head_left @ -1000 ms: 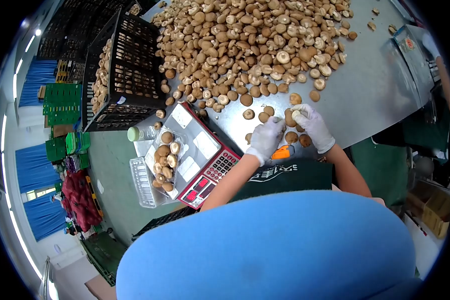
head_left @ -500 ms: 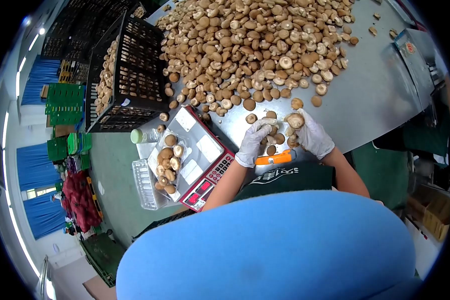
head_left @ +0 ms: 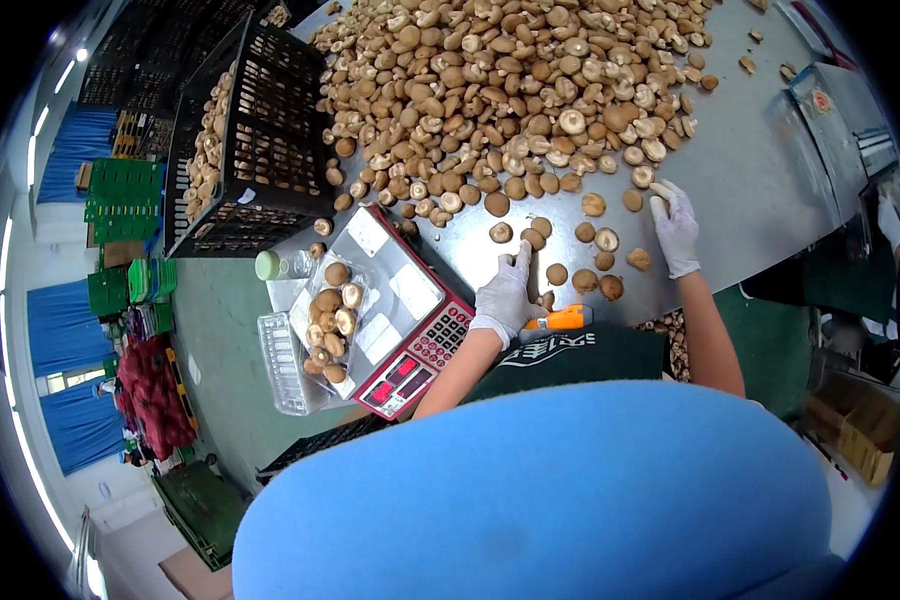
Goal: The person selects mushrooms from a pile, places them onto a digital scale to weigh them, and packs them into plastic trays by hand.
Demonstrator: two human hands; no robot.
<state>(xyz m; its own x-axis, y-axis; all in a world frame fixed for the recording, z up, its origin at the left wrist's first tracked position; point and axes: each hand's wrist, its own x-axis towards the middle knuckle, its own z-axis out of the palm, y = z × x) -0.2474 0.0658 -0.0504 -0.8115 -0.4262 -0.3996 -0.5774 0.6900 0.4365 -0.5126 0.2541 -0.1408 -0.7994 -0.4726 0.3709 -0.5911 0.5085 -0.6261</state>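
My left hand (head_left: 505, 297), in a white glove, rests on the metal table with its fingers stretched out; the fingertips reach a brown mushroom (head_left: 533, 239). Another mushroom (head_left: 545, 300) lies by its thumb. My right hand (head_left: 677, 232), gloved too, is off to the right with fingers apart and nothing seen in them. Its fingertips are near a pale mushroom (head_left: 642, 177) at the pile's edge. Between the hands several loose mushrooms (head_left: 584, 281) are spread out. An orange tool (head_left: 568, 317) lies close to my apron, partly hidden.
A big mushroom pile (head_left: 510, 90) covers the far table. Left of it stands a tilted black crate (head_left: 280, 130) of mushrooms. A red-edged scale (head_left: 435, 345) bears a clear tray of mushrooms (head_left: 328, 318). A clear green-lidded container (head_left: 268, 265) is beside it.
The mushroom at my right hand has been let go, and that hand has moved right and away. My left hand has loosened and stretched its fingers; the mushrooms between the hands lie more spread out.
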